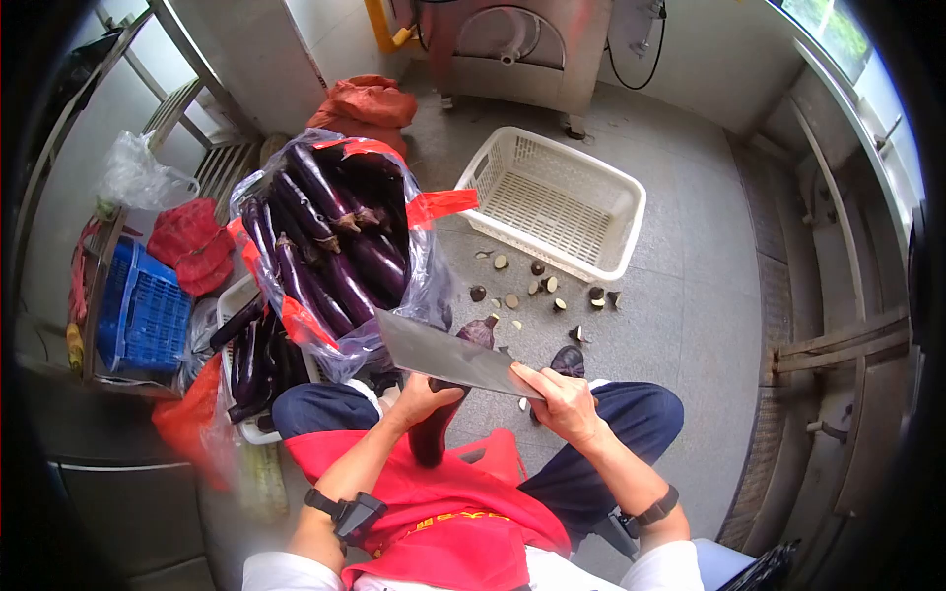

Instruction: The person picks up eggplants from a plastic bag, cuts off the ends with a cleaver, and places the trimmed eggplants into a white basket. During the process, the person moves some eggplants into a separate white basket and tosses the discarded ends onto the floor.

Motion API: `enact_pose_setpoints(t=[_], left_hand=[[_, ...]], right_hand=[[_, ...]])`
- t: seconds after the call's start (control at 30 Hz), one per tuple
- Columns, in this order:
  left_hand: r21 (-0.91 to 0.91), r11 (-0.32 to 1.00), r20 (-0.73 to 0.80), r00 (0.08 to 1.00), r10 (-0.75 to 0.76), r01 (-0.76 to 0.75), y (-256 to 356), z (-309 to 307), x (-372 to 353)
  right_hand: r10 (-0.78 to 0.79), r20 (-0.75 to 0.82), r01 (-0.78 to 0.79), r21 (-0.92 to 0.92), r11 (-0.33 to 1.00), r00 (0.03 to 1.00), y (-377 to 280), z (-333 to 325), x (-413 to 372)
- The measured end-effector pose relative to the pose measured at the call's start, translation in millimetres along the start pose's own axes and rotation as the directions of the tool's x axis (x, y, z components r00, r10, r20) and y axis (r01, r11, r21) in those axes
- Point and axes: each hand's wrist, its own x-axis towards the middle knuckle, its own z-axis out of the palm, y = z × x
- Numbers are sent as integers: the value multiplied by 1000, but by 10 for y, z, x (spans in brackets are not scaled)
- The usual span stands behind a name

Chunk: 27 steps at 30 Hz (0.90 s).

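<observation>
My left hand (426, 399) is closed around the middle of a dark purple eggplant (431, 435), which slants over my lap. Its stem end points away from me, past the blade. In my right hand (564, 402) is a cleaver (448, 357); its broad grey blade reaches left across the eggplant and hides part of it. The handle is covered by my fingers. Left of the blade stands a clear plastic bag (439, 286) with red bands, packed with whole eggplants (317, 187). Cut eggplant ends (559, 304) lie scattered on the floor beyond my hands.
A white slotted crate (636, 212) sits on the floor ahead. More eggplants (258, 369) fill another white crate at left. A rack there holds a blue basket (148, 315) and a red mesh bag (192, 246). A steel machine (532, 49) stands at the back; metal shelving (838, 355) lines the right.
</observation>
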Motion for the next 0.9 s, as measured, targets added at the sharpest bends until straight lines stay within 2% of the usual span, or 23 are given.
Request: enact_pose_setpoints(t=[0.1, 0.13, 0.17, 0.23, 0.3, 0.4, 0.53, 0.57, 0.63, 0.73, 0.77, 0.83, 0.87, 0.9], left_hand=[[-159, 982, 13, 994, -104, 105, 253, -87, -52], [-269, 963, -2, 1000, -3, 2, 258, -111, -65], [-331, 941, 69, 993, 91, -64, 535, -201, -91], [-337, 940, -16, 998, 57, -59, 594, -323, -20], [-318, 945, -54, 997, 59, -73, 592, -329, 49], [-215, 976, -48, 999, 15, -25, 358, -321, 77], [-355, 934, -145, 989, -31, -23, 248, -240, 80], [-321, 947, -138, 990, -27, -19, 202, -236, 77], [-247, 969, -121, 992, -19, -12, 139, -238, 80], [-237, 970, -70, 995, -68, 49, 137, -320, 6], [-285, 958, -46, 998, -33, 19, 178, -356, -63], [-373, 926, -18, 999, 51, -54, 308, -500, -178], [-448, 890, 71, 996, -62, 87, 304, -602, -235], [-424, 904, 41, 998, -38, 52, 229, -704, -250]], right_hand=[[50, -28, -49, 49, 998, 998, 186, 172, -70], [70, -33, -68, 59, 996, 997, 310, 242, -104], [129, -67, -124, 83, 989, 989, 467, 384, -195], [307, 11, -304, 190, 934, 952, 487, 473, -273], [408, 4, -391, 295, 872, 913, 378, 457, -244], [369, -36, -323, 410, 853, 929, 83, 301, 22], [335, 38, -302, 535, 789, 941, -177, 136, 270], [329, 67, -307, 573, 760, 942, -212, 138, 291], [401, 179, -415, 642, 644, 899, -186, 191, 291], [493, 322, -544, 728, 417, 808, 1, 242, 264], [578, 234, -529, 740, 416, 782, 115, 316, 229], [681, 39, -524, 671, 524, 731, 339, 321, 228], [714, 39, -534, 693, 484, 699, 364, 286, 213], [745, 49, -547, 710, 443, 666, 323, 233, 210]])
